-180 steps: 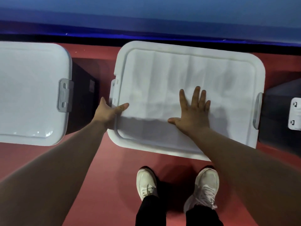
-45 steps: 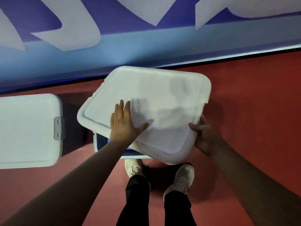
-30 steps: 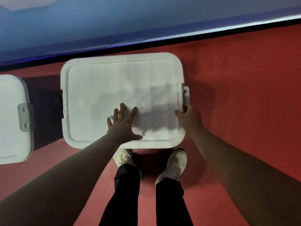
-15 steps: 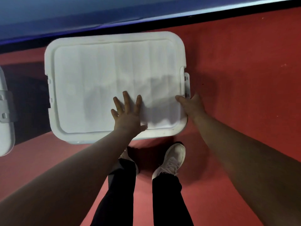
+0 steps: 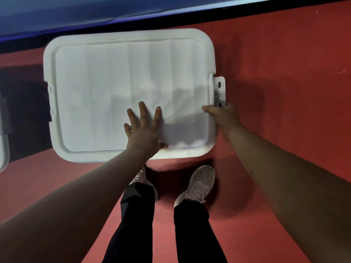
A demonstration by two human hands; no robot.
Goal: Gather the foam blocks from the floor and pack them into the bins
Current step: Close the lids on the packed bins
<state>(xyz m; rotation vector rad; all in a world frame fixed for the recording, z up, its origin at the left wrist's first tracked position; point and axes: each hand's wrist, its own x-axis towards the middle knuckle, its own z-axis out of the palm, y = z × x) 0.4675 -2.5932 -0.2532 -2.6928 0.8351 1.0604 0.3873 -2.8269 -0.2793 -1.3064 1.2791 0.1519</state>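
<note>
Left hand: we've got it flat on the lid, fingers straight and spread wide, palm pressing down near the front edge, right of the middle.
Right hand: it's at the lid's right-hand edge, thumb laid on top of the rim, the other fingers curled down over the side, gripping. The fingertips are out of sight below the edge.
Latch: a white clip standing out from the lid's right side, its lower end touching our right knuckles.
Lid: white, ribbed, lying level and square to us, just ahead of our shoes. What's underneath it we can't see.
Floor: red, all round the lid, with a blue wall just behind it.
Second lid: a white corner of it at the far left, well apart from both hands.
</note>
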